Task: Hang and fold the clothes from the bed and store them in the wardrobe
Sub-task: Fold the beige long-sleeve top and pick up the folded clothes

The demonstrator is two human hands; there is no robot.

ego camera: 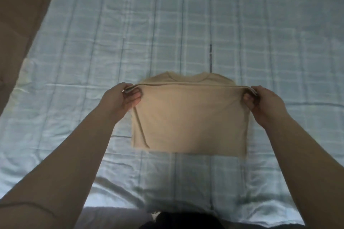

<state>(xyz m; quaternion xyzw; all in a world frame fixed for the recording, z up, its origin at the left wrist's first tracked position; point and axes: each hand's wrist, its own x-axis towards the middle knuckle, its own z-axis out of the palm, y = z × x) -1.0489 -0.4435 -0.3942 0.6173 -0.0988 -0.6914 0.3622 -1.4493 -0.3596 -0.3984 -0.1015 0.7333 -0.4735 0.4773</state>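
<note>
A beige T-shirt lies partly folded in the middle of the bed, its neckline pointing away from me. My left hand pinches the left end of its folded top edge. At the right end of that edge my right hand pinches the fabric. The edge is stretched taut between both hands and lifted a little above the collar part. The lower half of the shirt hangs or rests flat toward me.
The bed carries a pale blue checked sheet that fills most of the view. A brown surface borders the bed at the far left. A dark shape sits at the bottom edge near me.
</note>
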